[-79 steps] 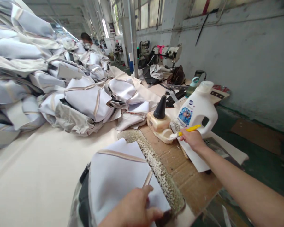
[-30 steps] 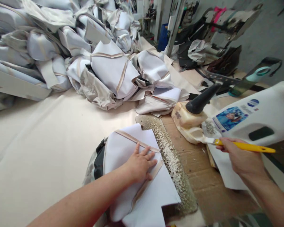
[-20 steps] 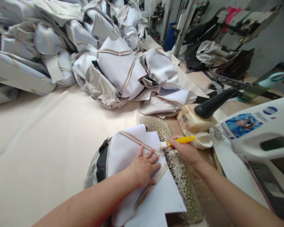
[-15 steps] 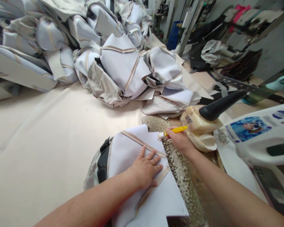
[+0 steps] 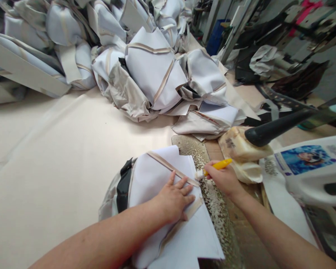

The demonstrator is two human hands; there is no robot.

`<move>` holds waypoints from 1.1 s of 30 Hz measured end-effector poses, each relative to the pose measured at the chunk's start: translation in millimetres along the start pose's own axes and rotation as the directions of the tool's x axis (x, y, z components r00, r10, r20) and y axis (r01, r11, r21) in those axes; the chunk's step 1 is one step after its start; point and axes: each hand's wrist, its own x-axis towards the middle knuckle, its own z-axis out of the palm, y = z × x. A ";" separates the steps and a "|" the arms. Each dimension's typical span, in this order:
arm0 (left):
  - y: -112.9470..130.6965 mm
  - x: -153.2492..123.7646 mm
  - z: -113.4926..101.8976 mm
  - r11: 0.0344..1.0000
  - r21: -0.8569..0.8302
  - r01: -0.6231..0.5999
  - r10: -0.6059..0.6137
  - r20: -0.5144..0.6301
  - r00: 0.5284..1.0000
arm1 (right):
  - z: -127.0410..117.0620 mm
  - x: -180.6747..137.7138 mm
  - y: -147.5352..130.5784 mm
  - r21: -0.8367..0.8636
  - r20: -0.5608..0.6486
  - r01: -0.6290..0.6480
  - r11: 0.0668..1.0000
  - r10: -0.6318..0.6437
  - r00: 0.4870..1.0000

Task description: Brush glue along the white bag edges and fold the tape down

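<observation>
A wide beige worktable (image 5: pixel 58 157) fills the left and centre of the frame. Across the top of the frame a big heap of white fabric pieces (image 5: pixel 145 63) with tan strips lies piled on it. In the upper right the room shows dark, blurred machinery and a blue bin (image 5: pixel 216 37).

At right a white jug (image 5: pixel 310 175) lies against the frame edge, with a glue-crusted bottle (image 5: pixel 242 147) and its black nozzle to its left. A glue-speckled cardboard board (image 5: pixel 212 201) runs down the lower centre.

On the board's left edge lies a white fabric piece (image 5: pixel 156 175). The left hand (image 5: pixel 172 198) presses flat on it, fingers spread, gripping nothing. The right hand (image 5: pixel 222 178) has its fingers closed around a yellow-handled brush (image 5: pixel 217 166), whose bristles touch the tan strip at the piece's right edge.

Half a second ago the brush tip was higher, at the piece's upper corner; it has come down along the strip. The left hand has stayed put.
</observation>
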 end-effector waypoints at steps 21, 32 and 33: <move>-2.4 0.8 5.0 1.000 0.005 -0.007 0.007 -0.024 1.000 | -3.2 -31.3 11.1 0.023 0.052 0.123 0.992 -0.124 0.991; 0.8 1.5 3.3 0.995 0.099 0.018 -0.009 -0.097 0.995 | -2.3 -34.3 15.7 -0.043 -0.065 0.285 0.957 -0.288 0.956; 0.8 1.7 3.5 0.994 0.106 0.021 -0.010 -0.102 0.995 | -2.0 -36.8 16.6 -0.018 -0.053 0.262 0.965 -0.262 0.964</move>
